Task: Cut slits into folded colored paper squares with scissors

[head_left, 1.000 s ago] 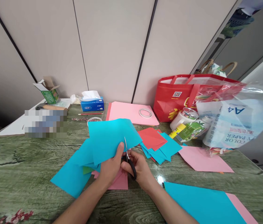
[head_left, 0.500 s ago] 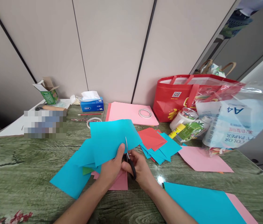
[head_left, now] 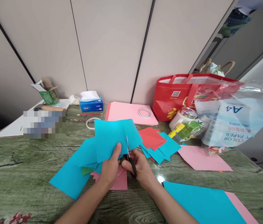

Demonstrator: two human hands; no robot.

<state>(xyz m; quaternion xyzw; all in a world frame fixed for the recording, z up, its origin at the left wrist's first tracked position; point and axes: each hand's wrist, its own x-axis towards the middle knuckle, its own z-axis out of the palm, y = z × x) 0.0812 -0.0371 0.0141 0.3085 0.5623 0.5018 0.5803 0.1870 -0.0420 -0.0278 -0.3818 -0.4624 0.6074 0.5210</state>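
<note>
A blue sheet of paper (head_left: 110, 137) is pinched in my left hand (head_left: 111, 165), whose thumb lies on its face. Scissors with black handles (head_left: 132, 166) are gripped in my right hand (head_left: 140, 166), their blades at the cut running up the sheet's right part. The sheet bends to the right of the blades. Below and left of it lie other blue sheets (head_left: 69, 175) and pink pieces (head_left: 119, 180). Red squares (head_left: 152, 138) rest on blue squares (head_left: 171, 146) to the right of my hands.
Pink sheets (head_left: 126, 112) with a tape roll (head_left: 144, 113) lie at the back, beside a red bag (head_left: 166, 102). A tissue box (head_left: 91, 105) stands back left. Near the bag are a glue stick (head_left: 176, 130) and a plastic paper packet (head_left: 236, 124). Large blue paper (head_left: 199, 202) lies front right.
The held blue sheet has shifted slightly right and turned a little, with my left hand closer to my right. The scissors have barely moved.
</note>
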